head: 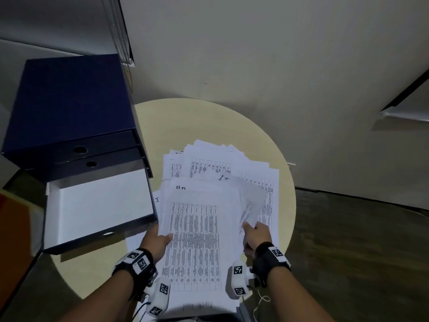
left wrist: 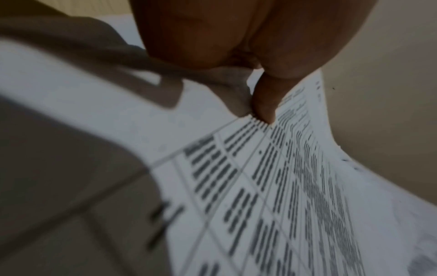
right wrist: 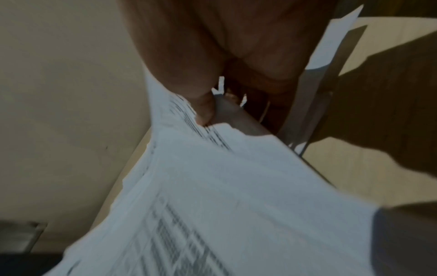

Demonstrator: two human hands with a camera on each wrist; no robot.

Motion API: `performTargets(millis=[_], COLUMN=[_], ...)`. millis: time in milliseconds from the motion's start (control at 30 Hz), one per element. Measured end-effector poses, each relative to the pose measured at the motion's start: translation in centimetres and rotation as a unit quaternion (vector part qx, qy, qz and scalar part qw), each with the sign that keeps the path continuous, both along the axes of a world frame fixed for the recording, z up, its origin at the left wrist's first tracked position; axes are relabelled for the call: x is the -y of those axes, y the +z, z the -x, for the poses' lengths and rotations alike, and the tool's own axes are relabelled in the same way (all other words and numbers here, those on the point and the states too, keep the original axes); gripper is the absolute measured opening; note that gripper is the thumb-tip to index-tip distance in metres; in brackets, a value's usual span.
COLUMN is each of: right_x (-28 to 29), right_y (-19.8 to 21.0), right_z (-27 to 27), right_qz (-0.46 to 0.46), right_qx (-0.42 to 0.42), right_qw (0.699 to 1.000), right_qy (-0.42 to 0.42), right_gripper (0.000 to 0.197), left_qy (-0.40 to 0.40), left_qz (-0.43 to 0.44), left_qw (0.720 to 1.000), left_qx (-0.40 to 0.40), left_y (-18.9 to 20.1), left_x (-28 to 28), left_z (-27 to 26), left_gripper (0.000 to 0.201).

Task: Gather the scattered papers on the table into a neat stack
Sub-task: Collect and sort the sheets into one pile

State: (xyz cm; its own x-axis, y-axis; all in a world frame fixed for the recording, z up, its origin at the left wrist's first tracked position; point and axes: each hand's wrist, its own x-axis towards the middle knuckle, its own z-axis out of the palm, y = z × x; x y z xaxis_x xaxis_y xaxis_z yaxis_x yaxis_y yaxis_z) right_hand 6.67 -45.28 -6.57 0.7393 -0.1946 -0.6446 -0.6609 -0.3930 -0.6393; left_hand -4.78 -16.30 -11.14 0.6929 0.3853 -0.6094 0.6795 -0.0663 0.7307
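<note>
I hold a bundle of printed sheets [head: 197,233] above the round table [head: 209,117], its top page a dense table of text. My left hand [head: 157,240] grips the bundle's left edge, thumb on top of the page [left wrist: 264,104]. My right hand [head: 254,235] grips the right edge, thumb on top [right wrist: 204,110], fingers hidden underneath. More loose papers [head: 222,166] lie fanned out on the table beyond and under the held bundle. Both wrist views are blurred, and each shows the printed sheets [left wrist: 272,186] [right wrist: 224,186] running away from the thumb.
A dark blue drawer cabinet [head: 69,108] stands at the table's left; its lowest drawer [head: 99,205] is pulled out and shows a white inside. A wall [head: 278,54] runs behind the table. Dark floor [head: 359,252] lies to the right.
</note>
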Motion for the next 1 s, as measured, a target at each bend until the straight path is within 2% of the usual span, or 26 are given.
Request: performTargets(millis=[100,167,300,367,467,600,733,867,933,1000], right_x=[3.1,5.7,10.0,10.9,11.2,10.7,9.8,8.7,8.3,7.7], right_y=[0.5,1.4,0.7,1.1,4.9,12.2,17.5,19.0,19.1,18.2], right_z=[-1.3,-2.1,-2.5,-1.9,-1.4,-2.3,-3.8,-4.3,-4.4,-4.6], right_qz=[0.037,0.035,0.08,0.079,0.056,0.009,-0.06,-0.143,-0.179,-0.174], right_qx=[0.079,0.09,0.049,0.065,0.134,0.26,0.302,0.294,0.291,0.274], right_qw=[0.993,0.988,0.988,0.985,0.974,0.957,0.948,0.941,0.937,0.944], right_qy=[-0.081,-0.124,-0.127,-0.138,-0.176,-0.126,-0.078,-0.092,-0.072,-0.053], right_gripper=[0.028,0.02,0.041,0.037,0.026,0.019,0.01,0.02,0.014,0.019], left_qy=[0.043,0.058,0.06,0.056,0.049,0.035,0.024,0.02,0.016,0.006], left_qz=[-0.032,-0.04,-0.043,-0.037,-0.029,-0.034,-0.035,-0.028,-0.039,-0.054], left_qw=[0.999,0.997,0.997,0.997,0.997,0.998,0.998,0.999,0.998,0.998], left_qx=[-0.008,-0.019,-0.038,-0.043,-0.044,-0.04,-0.038,-0.036,-0.038,-0.041], left_y=[-0.2,-0.3,-0.1,0.0,0.1,0.6,0.7,0.6,0.8,1.1], left_x=[-0.1,-0.1,0.2,0.1,-0.1,-0.2,-0.2,-0.4,-0.3,-0.3], left_z=[0.2,0.3,0.1,0.1,0.2,0.3,0.4,0.5,0.4,0.4], left_gripper=[0.05,0.049,0.054,0.053,0.052,0.053,0.053,0.058,0.058,0.057])
